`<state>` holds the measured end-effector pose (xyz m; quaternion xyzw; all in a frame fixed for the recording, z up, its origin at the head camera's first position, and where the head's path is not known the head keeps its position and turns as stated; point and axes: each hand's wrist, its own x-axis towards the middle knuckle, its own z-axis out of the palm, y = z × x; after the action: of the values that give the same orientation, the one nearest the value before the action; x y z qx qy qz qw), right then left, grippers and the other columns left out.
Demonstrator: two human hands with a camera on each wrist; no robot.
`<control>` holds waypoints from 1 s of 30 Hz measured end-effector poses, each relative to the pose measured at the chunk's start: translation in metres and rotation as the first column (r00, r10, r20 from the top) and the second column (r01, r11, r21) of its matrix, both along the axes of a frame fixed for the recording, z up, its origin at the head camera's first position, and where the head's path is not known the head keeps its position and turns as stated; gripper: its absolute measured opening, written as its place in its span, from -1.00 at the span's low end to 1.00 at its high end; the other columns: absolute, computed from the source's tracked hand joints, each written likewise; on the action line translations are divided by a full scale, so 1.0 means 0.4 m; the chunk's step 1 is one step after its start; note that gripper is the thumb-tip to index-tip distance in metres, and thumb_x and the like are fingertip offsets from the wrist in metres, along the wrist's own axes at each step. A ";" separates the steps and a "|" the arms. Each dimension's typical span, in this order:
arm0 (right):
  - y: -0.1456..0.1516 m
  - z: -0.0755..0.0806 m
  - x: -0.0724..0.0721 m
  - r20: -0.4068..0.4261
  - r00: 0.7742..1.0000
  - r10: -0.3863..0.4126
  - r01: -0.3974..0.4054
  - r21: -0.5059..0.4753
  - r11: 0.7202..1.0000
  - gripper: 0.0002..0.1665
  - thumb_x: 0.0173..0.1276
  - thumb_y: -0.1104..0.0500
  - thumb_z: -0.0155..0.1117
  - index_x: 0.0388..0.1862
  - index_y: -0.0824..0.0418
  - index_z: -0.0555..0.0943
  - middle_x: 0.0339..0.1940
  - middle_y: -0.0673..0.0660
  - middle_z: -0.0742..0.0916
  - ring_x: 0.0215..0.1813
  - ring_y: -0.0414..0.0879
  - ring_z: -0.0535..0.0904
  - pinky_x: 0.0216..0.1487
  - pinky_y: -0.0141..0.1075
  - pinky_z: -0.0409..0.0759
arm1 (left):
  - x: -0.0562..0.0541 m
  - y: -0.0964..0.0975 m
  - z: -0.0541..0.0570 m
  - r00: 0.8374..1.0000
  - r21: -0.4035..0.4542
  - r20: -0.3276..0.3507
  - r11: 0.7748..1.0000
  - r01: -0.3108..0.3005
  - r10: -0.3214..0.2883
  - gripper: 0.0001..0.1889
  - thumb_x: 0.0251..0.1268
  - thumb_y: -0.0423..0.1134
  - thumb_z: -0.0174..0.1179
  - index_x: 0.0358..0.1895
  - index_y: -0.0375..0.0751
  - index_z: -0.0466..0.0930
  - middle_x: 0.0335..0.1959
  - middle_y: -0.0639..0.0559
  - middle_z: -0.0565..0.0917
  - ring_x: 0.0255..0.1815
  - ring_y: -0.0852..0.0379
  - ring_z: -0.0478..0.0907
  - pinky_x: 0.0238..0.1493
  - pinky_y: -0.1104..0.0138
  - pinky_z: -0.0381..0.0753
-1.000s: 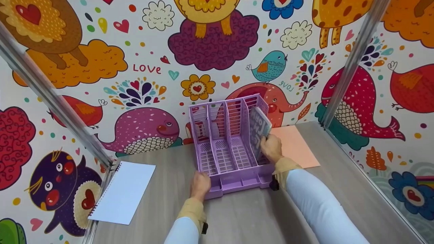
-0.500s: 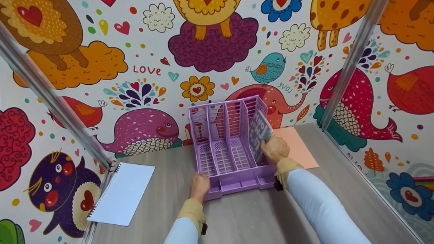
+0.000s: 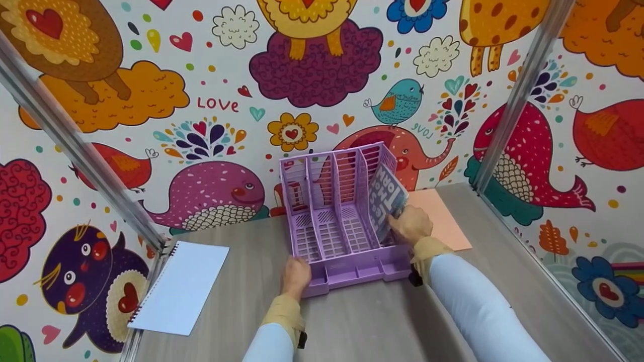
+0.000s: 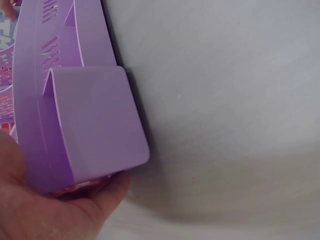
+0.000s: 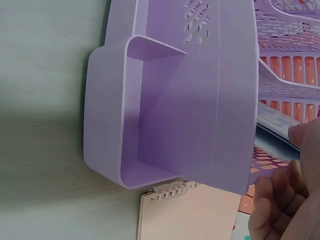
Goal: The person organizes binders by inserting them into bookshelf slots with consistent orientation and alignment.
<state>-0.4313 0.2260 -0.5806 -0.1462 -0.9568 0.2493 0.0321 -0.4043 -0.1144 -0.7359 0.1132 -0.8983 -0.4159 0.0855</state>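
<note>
A purple plastic magazine file organizer (image 3: 337,265) with upright dividers and small front pockets stands against the back wall. My left hand (image 3: 297,276) grips its front left corner; in the left wrist view the fingers wrap under the pocket wall (image 4: 100,120). In the rightmost slot leans a grey-blue book (image 3: 385,196) with large pale lettering on its cover. My right hand (image 3: 411,224) pinches this book by its near edge, thumb on the cover side. In the right wrist view, the organizer's front panel hides the book's lower part.
A white spiral notebook (image 3: 178,287) lies on the table (image 3: 251,251) at the left. A peach-coloured spiral notebook (image 3: 443,221) lies right of the organizer, partly behind my right hand. Patterned walls with metal posts (image 3: 523,100) enclose the table on three sides.
My right hand has shifted slightly right and down, and the book has tilted so that more of its cover faces the camera. The left hand and organizer stay nearly where they were.
</note>
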 end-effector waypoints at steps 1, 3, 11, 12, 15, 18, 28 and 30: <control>-0.001 0.000 0.001 -0.001 1.000 0.000 0.000 -0.003 1.000 -0.23 0.48 -0.28 0.38 0.22 0.40 0.73 0.11 0.40 0.87 0.14 0.32 0.82 0.24 0.27 0.76 | 0.001 0.000 0.001 1.000 0.003 0.005 1.000 -0.002 0.002 -0.57 0.70 -0.15 -0.12 -0.01 -0.47 0.64 -0.11 -0.48 0.79 0.07 -0.51 0.78 0.20 -0.25 0.74; -0.002 0.001 0.005 -0.003 1.000 -0.004 0.004 -0.012 1.000 -0.25 0.46 -0.25 0.41 0.22 0.40 0.73 0.11 0.39 0.87 0.14 0.32 0.82 0.25 0.27 0.75 | 0.002 -0.001 0.001 1.000 0.006 0.007 1.000 -0.005 0.005 -0.58 0.69 -0.16 -0.11 0.00 -0.48 0.63 -0.11 -0.48 0.78 0.07 -0.52 0.78 0.18 -0.26 0.74; -0.028 0.025 0.019 0.002 1.000 -0.030 0.030 -0.049 0.998 -0.29 0.49 -0.19 0.42 0.25 0.40 0.72 0.14 0.39 0.87 0.17 0.29 0.81 0.33 0.23 0.72 | -0.001 0.001 0.001 1.000 0.021 0.018 1.000 -0.014 0.014 -0.57 0.69 -0.16 -0.12 0.02 -0.51 0.63 -0.08 -0.49 0.78 0.10 -0.52 0.77 0.25 -0.26 0.72; -0.032 0.029 0.018 -0.003 0.999 -0.033 0.033 -0.051 0.998 -0.28 0.49 -0.20 0.43 0.24 0.41 0.72 0.13 0.39 0.87 0.16 0.29 0.81 0.33 0.22 0.72 | -0.002 0.001 0.000 1.000 0.021 0.012 1.000 -0.017 0.017 -0.57 0.69 -0.17 -0.11 0.00 -0.50 0.63 -0.09 -0.49 0.77 0.09 -0.52 0.77 0.24 -0.26 0.72; -0.044 0.041 0.015 -0.029 0.999 -0.044 0.043 -0.052 0.998 -0.30 0.47 -0.21 0.44 0.16 0.41 0.76 0.09 0.39 0.87 0.13 0.29 0.83 0.28 0.20 0.75 | -0.005 0.004 -0.002 1.000 0.018 -0.003 1.000 -0.024 0.024 -0.59 0.67 -0.17 -0.10 -0.05 -0.48 0.63 -0.14 -0.48 0.77 0.05 -0.53 0.77 0.20 -0.27 0.73; -0.050 0.052 0.018 -0.064 0.997 -0.043 0.039 -0.054 0.998 -0.39 0.43 -0.18 0.45 0.02 0.36 0.81 0.03 0.37 0.89 0.09 0.29 0.84 0.23 0.21 0.76 | -0.006 0.007 0.001 1.000 0.018 0.003 1.000 -0.023 0.023 -0.59 0.67 -0.17 -0.12 -0.06 -0.47 0.62 -0.15 -0.48 0.77 0.02 -0.55 0.77 0.15 -0.28 0.73; -0.082 0.085 0.028 -0.067 0.998 0.019 -0.025 -0.088 0.996 -0.61 0.45 -0.11 0.42 -0.15 0.21 0.83 -0.09 0.24 0.90 -0.12 0.10 0.77 0.01 0.07 0.73 | -0.011 -0.005 0.010 1.000 0.020 0.028 1.000 0.000 0.000 -0.57 0.69 -0.16 -0.10 0.00 -0.51 0.61 -0.07 -0.52 0.76 0.10 -0.57 0.75 0.21 -0.29 0.71; -0.091 0.088 0.032 -0.078 0.997 0.027 -0.032 -0.075 0.997 -0.65 0.42 -0.11 0.42 -0.23 0.17 0.82 -0.14 0.21 0.90 -0.15 0.09 0.76 -0.03 0.06 0.72 | -0.010 -0.007 0.010 0.999 0.018 0.033 1.000 0.005 -0.006 -0.56 0.69 -0.14 -0.10 -0.01 -0.50 0.62 -0.06 -0.53 0.76 0.11 -0.57 0.75 0.22 -0.29 0.70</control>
<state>-0.4186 0.1894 -0.5456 -0.1235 -0.9468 0.2913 0.0595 -0.4084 -0.1174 -0.7318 0.1182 -0.8962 -0.4221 0.0686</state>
